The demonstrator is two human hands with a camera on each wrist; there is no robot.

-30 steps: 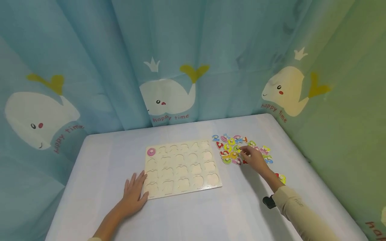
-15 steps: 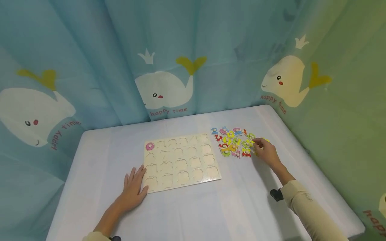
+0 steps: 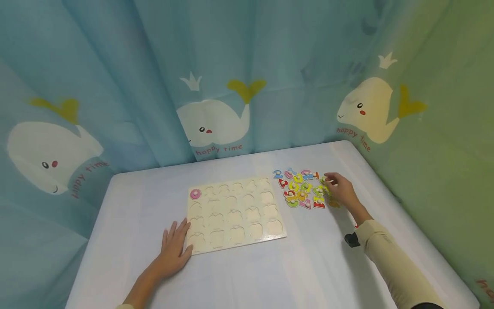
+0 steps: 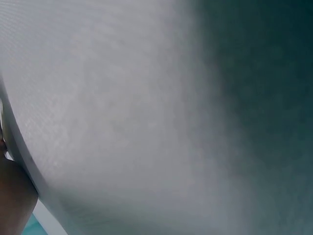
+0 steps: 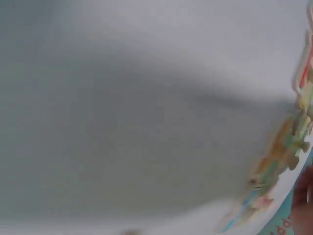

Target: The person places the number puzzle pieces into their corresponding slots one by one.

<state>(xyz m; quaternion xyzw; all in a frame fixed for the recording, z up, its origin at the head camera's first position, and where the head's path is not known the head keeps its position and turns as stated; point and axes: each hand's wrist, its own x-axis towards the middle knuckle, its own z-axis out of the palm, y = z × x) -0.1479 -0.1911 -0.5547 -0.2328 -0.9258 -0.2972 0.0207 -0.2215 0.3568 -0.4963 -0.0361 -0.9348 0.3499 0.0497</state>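
A pale wooden puzzle board with several shaped recesses lies on the white table. A round pink knobbed piece sits in its far left recess. My left hand lies flat with spread fingers, fingertips and thumb at the board's left edge. To the right of the board lies a cluster of colourful number pieces with small knobs. My right hand is over the cluster's right side, thumb and index finger apart beside a green piece. It hides some pieces. In the right wrist view, several number pieces appear blurred at the edge.
A blue curtain printed with whales stands behind the table, and a green one along the right. A small black device hangs at the right cuff. A red piece shows partly beside that sleeve.
My right hand has moved from the middle of the number pieces to their right side, uncovering the red 1. My left hand stays at the board's edge. The head view has shifted slightly.
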